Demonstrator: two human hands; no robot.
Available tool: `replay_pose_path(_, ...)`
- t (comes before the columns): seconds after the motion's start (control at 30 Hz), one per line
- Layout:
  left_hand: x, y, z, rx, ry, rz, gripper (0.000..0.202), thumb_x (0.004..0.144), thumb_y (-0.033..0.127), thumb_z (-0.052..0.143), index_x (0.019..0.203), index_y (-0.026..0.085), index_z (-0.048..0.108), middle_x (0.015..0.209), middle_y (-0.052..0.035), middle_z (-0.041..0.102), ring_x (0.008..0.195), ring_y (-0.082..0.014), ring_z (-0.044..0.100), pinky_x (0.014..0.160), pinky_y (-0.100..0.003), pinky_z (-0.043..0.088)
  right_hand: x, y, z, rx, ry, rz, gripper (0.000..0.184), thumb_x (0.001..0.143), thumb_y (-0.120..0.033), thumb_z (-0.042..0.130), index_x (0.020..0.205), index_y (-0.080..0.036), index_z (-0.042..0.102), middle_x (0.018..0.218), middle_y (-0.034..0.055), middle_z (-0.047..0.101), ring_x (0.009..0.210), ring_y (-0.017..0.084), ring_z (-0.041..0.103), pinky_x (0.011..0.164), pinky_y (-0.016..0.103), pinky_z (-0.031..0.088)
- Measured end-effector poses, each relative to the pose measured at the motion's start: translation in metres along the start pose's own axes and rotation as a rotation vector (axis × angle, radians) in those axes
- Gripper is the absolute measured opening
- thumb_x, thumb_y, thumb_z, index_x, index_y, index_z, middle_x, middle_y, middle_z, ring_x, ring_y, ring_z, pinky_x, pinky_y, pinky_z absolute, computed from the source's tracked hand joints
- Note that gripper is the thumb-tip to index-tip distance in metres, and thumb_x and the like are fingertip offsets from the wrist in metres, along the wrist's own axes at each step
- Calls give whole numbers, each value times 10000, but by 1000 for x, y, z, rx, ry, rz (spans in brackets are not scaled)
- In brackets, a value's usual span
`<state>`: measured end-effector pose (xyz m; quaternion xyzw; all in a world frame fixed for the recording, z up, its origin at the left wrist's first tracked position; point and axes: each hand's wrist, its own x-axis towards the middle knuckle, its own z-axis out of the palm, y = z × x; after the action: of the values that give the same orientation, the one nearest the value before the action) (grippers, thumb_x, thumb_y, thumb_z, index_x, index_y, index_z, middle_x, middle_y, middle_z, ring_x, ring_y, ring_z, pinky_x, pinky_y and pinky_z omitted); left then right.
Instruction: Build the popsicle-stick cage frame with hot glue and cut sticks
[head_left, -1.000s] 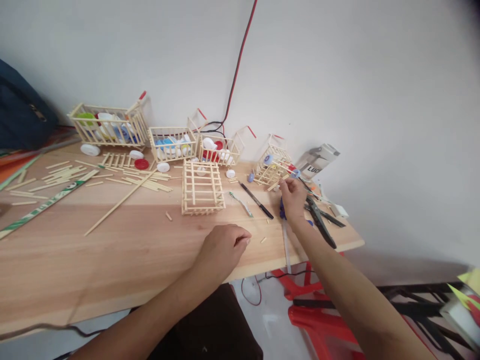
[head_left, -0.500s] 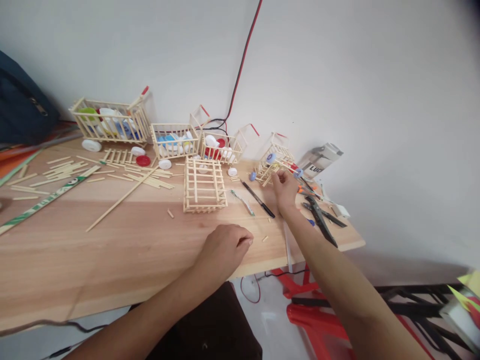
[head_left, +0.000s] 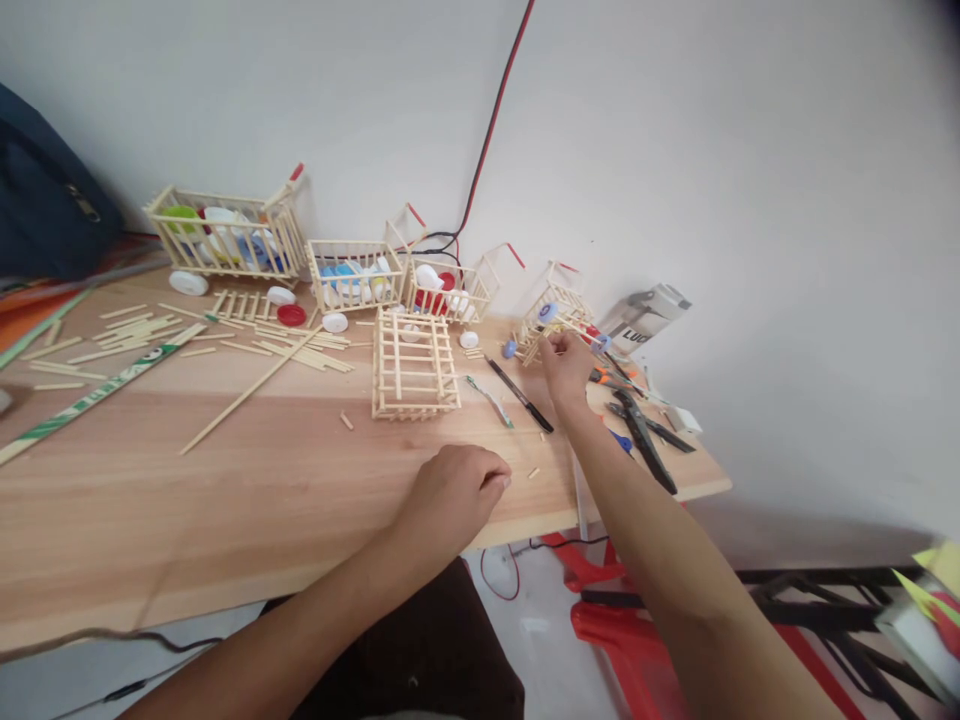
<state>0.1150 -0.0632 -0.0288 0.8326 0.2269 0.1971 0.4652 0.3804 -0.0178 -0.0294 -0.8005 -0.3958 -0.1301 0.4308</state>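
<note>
My right hand (head_left: 568,368) is at the small stick cart (head_left: 564,296) with blue caps for wheels, against the wall. Its fingers are pinched together beside the cart's underside; what is between them, if anything, is hidden. Closer to me, my left hand (head_left: 456,495) hovers at the table's front edge, its fingers curled closed and their contents out of sight. Behind it stands a basket frame (head_left: 415,365) built of thin wooden sticks. A black pen (head_left: 519,394) and a small green-and-white tube (head_left: 490,402) lie between that frame and my right hand.
Three stick carts (head_left: 225,235) filled with bottle caps line the wall. Loose sticks (head_left: 135,335) and a long green-and-white wrapper (head_left: 97,393) are scattered left. Black-handled pliers (head_left: 645,440) and a box (head_left: 649,318) sit at right. A red stool (head_left: 615,640) is below.
My right hand has shifted slightly left relative to the small cart, its fingers still pinched. The left hand keeps its closed pose. The whole view has moved a little.
</note>
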Motion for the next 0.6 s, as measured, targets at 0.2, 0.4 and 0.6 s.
replay_pose_path(0.2,0,0,-1,33,-23,-13,282,790,143,467,562,169,304,567,22,392,612,-121,433,598,-267,235,3,-5,2,-30,20,24,137,751,-304,560,688,-186,587,686,48,640,689,209,570,702,329,409)
replay_pose_path(0.4,0,-2,0,22,-27,1,286,795,153,460,573,169,282,550,27,346,580,-110,385,582,-277,205,4,-5,4,-44,18,32,151,753,-325,564,711,-185,599,693,47,650,657,205,577,663,322,412)
replay_pose_path(0.6,-1,-4,2,15,-22,6,291,791,148,462,571,167,273,542,28,331,572,-107,373,577,-282,191,7,-4,2,-64,9,-13,119,741,-280,566,658,-194,575,633,17,611,613,186,546,640,314,397)
